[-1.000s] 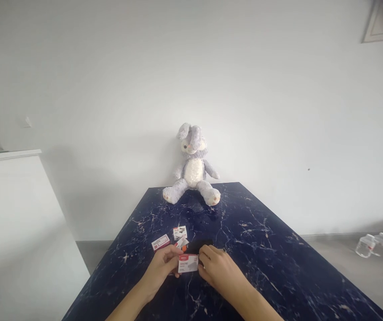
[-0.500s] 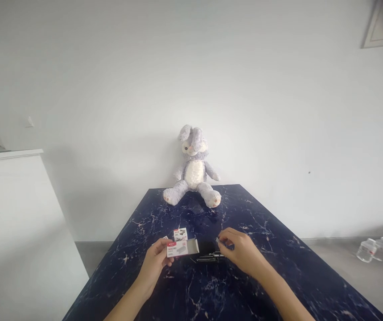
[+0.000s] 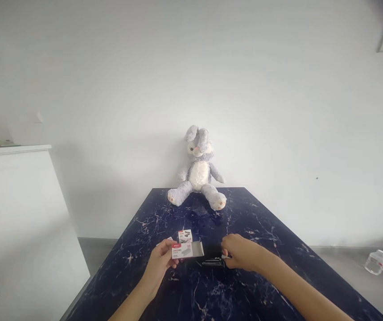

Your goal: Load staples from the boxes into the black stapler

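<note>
My left hand grips a small white and red staple box from its left end; the flap at the box's right end hangs open. Low on the table lies a black stapler with its long metal parts showing. Right over the stapler's right end, my right hand is closed in a pinch. A small silvery strip of staples peeks out between the fingertips, mostly hidden by them. Behind the held box stands another small white and red box with a stapler picture on it.
A grey plush rabbit sits at the far end of the dark blue marbled table, against the wall. To the left is a white cabinet. Clear plastic bottles stand on the floor at right.
My right hand has come down to the stapler's right end, its fingers curling further. My left hand still holds the staple box. The whole view has shifted slightly.
</note>
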The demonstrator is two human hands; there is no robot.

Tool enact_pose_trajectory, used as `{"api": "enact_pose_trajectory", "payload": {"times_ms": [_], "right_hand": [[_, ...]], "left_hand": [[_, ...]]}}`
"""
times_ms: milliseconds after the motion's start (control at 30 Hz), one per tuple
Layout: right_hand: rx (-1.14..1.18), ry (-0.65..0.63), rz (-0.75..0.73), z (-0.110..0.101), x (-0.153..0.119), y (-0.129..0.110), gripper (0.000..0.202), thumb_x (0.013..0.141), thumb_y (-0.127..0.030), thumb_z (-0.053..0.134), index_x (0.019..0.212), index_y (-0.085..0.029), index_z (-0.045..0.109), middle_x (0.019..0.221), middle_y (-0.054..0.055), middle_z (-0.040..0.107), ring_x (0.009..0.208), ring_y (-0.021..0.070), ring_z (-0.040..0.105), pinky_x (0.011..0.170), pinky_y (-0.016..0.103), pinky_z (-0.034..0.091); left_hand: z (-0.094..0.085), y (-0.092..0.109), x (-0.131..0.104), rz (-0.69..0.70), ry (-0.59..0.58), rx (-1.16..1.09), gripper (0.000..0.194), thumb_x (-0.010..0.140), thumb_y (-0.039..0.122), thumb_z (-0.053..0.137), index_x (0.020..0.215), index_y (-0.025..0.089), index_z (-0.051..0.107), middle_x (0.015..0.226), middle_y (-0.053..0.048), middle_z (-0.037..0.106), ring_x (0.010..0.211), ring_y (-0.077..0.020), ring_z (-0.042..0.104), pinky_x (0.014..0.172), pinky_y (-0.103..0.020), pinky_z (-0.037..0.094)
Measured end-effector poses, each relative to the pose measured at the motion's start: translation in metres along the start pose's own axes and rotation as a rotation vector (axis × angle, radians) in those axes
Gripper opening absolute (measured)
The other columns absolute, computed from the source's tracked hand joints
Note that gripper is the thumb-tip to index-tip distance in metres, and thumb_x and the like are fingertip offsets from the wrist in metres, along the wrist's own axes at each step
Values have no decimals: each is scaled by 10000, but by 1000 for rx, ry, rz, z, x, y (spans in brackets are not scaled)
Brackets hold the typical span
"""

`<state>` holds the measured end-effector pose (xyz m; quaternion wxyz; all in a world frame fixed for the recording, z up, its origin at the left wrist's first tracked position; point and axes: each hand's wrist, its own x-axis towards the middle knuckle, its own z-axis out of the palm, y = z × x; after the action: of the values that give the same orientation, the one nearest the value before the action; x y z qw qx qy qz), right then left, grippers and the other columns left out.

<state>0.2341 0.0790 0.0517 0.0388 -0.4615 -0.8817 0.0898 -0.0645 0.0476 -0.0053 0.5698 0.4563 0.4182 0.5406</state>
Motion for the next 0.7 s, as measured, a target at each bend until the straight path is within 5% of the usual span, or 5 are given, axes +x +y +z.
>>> {"api": "enact_pose_trajectory", "payload": {"times_ms": [267, 700], "right_hand": [[37, -32, 13, -3, 1, -3, 247, 706, -170, 591, 880, -206, 763, 859, 66, 751, 803, 218, 704, 662, 247, 454], [145, -67, 55, -7, -2, -3, 215, 681, -219, 684, 890, -211, 736, 837, 18, 746, 686, 161, 659, 575, 213, 417]], "left_hand": [[3, -1, -1, -14, -7, 4, 359, 707, 454, 823, 867, 159, 697, 831, -65, 737, 587, -110, 581, 538, -217, 438], [6, 3, -1, -29, 8, -9, 391, 653, 478, 842, 828, 160, 695, 698, -26, 697, 552, -111, 581, 511, -206, 426]]}}
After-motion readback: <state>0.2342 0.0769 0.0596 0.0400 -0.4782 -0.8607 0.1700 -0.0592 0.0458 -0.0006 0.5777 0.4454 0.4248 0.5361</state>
